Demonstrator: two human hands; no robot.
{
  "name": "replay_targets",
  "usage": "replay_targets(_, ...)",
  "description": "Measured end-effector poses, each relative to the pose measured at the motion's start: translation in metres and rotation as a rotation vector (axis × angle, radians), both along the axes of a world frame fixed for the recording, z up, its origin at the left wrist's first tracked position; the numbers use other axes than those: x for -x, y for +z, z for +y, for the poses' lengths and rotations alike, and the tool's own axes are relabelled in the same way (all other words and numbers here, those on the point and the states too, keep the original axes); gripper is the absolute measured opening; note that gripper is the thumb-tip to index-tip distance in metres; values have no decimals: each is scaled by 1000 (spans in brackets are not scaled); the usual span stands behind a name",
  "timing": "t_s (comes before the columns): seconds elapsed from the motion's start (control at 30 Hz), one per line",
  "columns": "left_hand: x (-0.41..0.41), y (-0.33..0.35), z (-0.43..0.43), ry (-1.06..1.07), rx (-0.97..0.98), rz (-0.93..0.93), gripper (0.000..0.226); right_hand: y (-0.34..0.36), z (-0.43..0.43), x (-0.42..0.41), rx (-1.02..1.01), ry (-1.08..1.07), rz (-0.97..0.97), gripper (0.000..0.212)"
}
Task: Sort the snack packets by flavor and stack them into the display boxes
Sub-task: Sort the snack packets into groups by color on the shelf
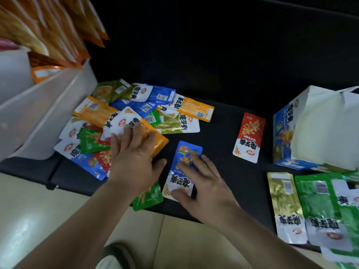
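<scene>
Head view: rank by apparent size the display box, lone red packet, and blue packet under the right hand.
Largest: display box. Then red packet and blue packet look alike; right hand covers part of the blue one.

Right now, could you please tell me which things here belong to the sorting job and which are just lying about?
Job: mixed packet pile, blue packet under the right hand, red packet, green stack, blue display box.
Lying about: white bin, large orange bags in it.

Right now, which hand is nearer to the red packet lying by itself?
Right. The right hand rests on the blue packet, just left of the red packet. The left hand lies farther left, on an orange packet.
</scene>
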State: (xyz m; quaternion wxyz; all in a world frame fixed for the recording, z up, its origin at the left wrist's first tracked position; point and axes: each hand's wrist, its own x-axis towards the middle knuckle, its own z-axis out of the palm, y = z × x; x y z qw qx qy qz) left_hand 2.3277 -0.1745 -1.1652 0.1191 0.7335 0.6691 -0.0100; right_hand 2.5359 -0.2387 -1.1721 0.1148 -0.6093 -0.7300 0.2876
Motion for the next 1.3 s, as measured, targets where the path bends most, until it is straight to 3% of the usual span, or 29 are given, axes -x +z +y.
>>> replay_targets(0.07, -4, -5, -12, -114, -97, -120, 53, -8, 2, -3, -87, 21, -104, 68)
replay_targets(0.13, -7, -13, -21, -210, -192, -290, 27, -10, 9, -13, -126, -54, -84, 55)
replay_targets(0.2, -9, -15, -26, -210, -247, -362, 22, -5, 17, -23, -94, -128, -48, 47)
replay_targets(0.27, -10, -16, -26, -106, -280, -297, 30, -1, 18, -28, -71, -188, -100, 51)
replay_targets(0.33, -11, -11, -24, 25, -236, -177, 53, 2, 17, -30, -94, -246, -157, 57)
replay_targets(0.4, -15, -7, -22, 101, -188, -83, 74, 2, 17, -31, -64, -286, -153, 59)
replay_targets(0.5, -22, -3, -18, 155, -136, -32, 88, 5, 19, -33, 40, -320, -111, 58)
replay_targets(0.63, -37, 1, -12, 153, -8, -49, 85, 12, 19, -41, 192, -376, -2, 53)
replay_targets(0.73, -50, 0, -16, -7, 28, -182, 73, 14, 8, -54, 269, -487, 202, 38)
replay_targets(0.83, -67, -5, -32, -93, 1, -197, 63, 23, -8, -73, 306, -615, 376, 26)
replay_targets(0.93, -83, -6, -42, -1, 0, -196, 64, 34, -24, -92, 307, -637, 457, 22)
replay_targets(1.03, -93, 1, -41, 136, 156, -335, 81, 40, -43, -115, 287, -572, 482, 19)
replay_targets(1.07, -96, 4, -40, 158, 206, -386, 77, 44, -50, -125, 286, -559, 484, 18)
replay_targets(1.17, -115, 11, -45, 90, 244, -439, 33, 55, -80, -157, 282, -579, 510, 18)
replay_targets(1.3, -147, 38, -61, 69, 312, -621, 14, 64, -113, -184, 166, -782, 559, 27)
